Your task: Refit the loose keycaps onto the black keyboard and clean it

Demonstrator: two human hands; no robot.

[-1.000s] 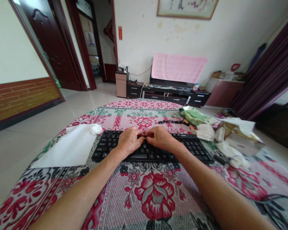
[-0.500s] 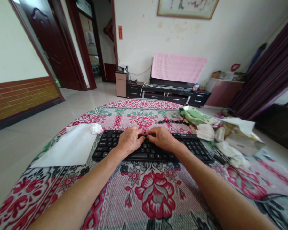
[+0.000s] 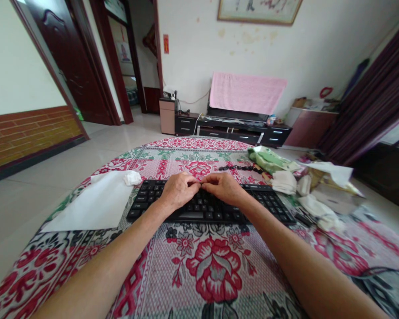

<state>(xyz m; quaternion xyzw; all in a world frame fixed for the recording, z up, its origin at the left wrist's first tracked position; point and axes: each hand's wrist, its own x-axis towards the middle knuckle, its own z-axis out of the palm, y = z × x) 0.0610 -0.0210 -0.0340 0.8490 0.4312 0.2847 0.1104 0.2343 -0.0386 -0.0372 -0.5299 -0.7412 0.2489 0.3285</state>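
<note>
Black keyboard (image 3: 146,201) is lying across the floral cloth (image 3: 213,270) before you, and you are resting your left hand (image 3: 177,192) and right hand (image 3: 224,188) on its middle rows. Fingertips (image 3: 197,183) of both are pressing together at one spot; whether they are pinching anything is not showing. Keys to either side are looking untouched, so I am judging most of the work as undone. White sheet (image 3: 93,206) is lying at your left.
</note>
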